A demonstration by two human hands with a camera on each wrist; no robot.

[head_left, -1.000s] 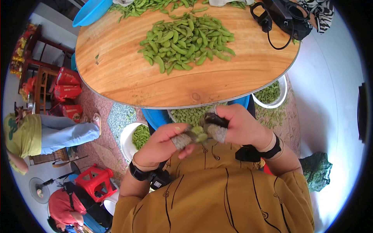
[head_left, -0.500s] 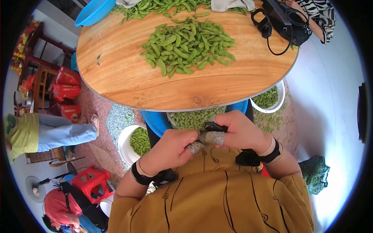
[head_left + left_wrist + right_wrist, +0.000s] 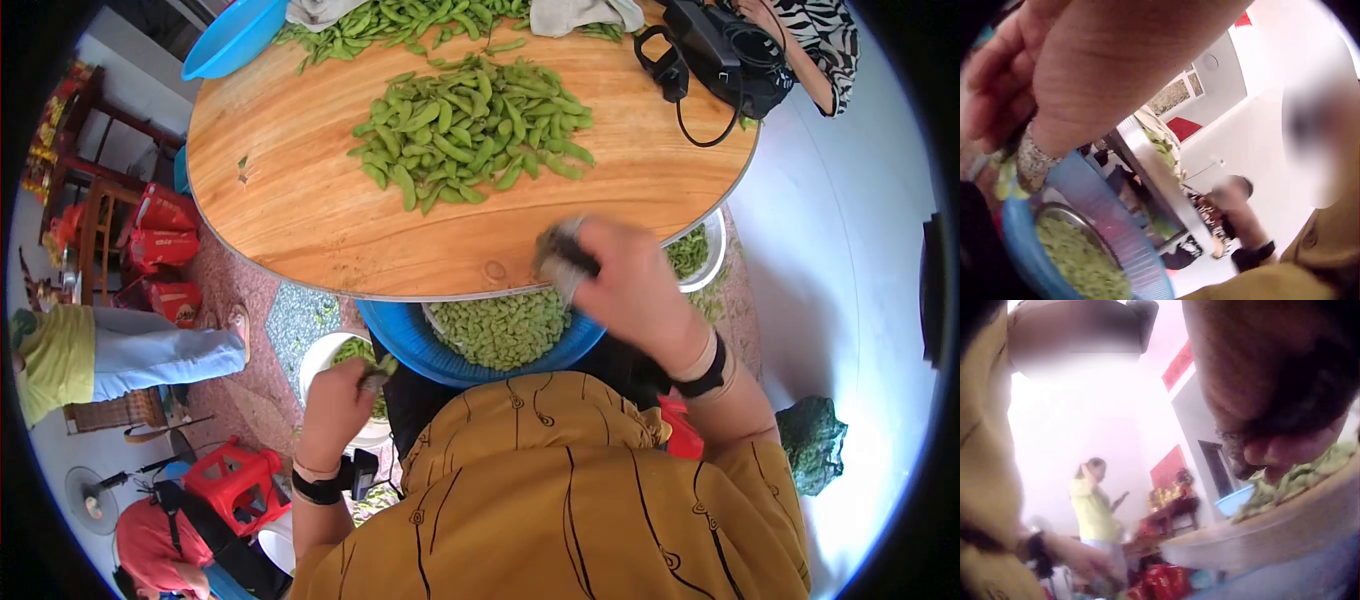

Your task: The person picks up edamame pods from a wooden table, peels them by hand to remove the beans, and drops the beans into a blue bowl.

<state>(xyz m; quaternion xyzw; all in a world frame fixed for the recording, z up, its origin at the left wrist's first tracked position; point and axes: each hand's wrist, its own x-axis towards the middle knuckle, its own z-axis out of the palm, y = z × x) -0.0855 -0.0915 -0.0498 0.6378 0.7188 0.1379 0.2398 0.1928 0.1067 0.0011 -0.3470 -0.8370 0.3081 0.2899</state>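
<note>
My left hand [image 3: 335, 405] is over the white bucket [image 3: 314, 362] at the left and pinches a green soybean pod [image 3: 1007, 178] between covered thumb and fingers. Grey tape-like wraps [image 3: 1034, 164] cover the thumb. My right hand [image 3: 635, 285], blurred, reaches over the table's near edge, short of the pile of green soybean pods [image 3: 470, 130]. Its fingers look loosely bent, with nothing visible between them. Below the edge, shelled beans [image 3: 505, 325] fill a metal-rimmed bowl inside a blue tub [image 3: 395, 345].
The wooden table [image 3: 300, 200] bears more pods, a blue basin [image 3: 235, 40], a cloth [image 3: 585, 15] and a black device with a cable [image 3: 735, 65]. At the right stands another white bucket [image 3: 716, 250]. A red stool [image 3: 235, 480] and two people are at the left.
Both hands were together over the blue tub, working a pod. They have parted: the left went left to the white bucket, the right forward over the table edge.
</note>
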